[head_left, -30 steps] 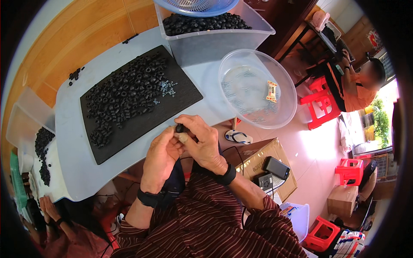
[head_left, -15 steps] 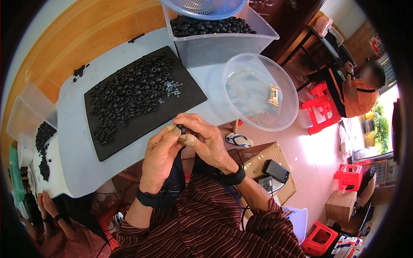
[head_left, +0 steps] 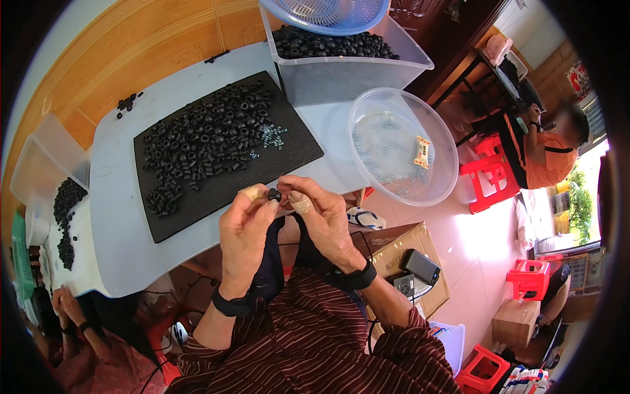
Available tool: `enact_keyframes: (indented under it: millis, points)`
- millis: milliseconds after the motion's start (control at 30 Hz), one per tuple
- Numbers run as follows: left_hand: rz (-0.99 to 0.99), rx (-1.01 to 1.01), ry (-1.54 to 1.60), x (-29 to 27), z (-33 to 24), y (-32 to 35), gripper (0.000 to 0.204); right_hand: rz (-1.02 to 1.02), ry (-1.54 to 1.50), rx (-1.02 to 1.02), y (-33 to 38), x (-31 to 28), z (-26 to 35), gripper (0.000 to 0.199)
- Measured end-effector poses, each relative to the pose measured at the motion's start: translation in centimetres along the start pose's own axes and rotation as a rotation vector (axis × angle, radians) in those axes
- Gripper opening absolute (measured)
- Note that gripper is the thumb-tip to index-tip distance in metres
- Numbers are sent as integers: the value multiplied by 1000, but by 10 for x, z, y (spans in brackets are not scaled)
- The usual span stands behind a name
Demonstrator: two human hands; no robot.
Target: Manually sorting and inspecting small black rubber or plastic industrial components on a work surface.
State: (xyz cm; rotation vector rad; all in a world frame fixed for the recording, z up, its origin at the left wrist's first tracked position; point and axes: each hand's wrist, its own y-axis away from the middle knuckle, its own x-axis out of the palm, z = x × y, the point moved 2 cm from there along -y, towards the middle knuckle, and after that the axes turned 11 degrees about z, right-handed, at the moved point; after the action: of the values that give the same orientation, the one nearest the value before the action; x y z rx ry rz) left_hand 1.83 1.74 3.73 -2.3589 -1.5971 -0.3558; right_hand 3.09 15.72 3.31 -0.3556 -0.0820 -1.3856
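Above the table's near edge, my left hand (head_left: 244,233) pinches a small round black part (head_left: 273,194) with a hole, between thumb and index finger. My right hand (head_left: 323,220) is close against it, its fingers bent together beside the part; whether they hold something tiny cannot be made out. Tape-like wraps cover some fingertips. Beyond my hands lies a black mat (head_left: 216,197), with many loose black ring-shaped and tubular parts (head_left: 203,131) spread over it. At the right of that pile sit tiny pale-blue clear pieces (head_left: 271,136).
A clear round basin (head_left: 359,164) at the table's right holds tiny pieces and a wrapped packet (head_left: 422,152). Behind stands a bin (head_left: 348,75) of black parts under a blue colander (head_left: 321,14). Co-workers' hands (head_left: 69,307) rest at lower left; a person (head_left: 548,148) sits far right.
My right fingers have drawn slightly away from the black part, which now shows more plainly in my left pinch. The whole view has shifted slightly.
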Motion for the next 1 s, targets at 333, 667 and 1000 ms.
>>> enact_keyframes:
  millis: [333,667,1000]
  points:
    - [-85,350,-673,4,-2,-1,24,98,-207,211,-2,9,3,34]
    - [-84,467,-913,3,1,-1,28,165,-442,265,-4,5,-6,30]
    - [25,-43,-266,20,-3,-14,38,142,-325,299,-1,1,-11,25]
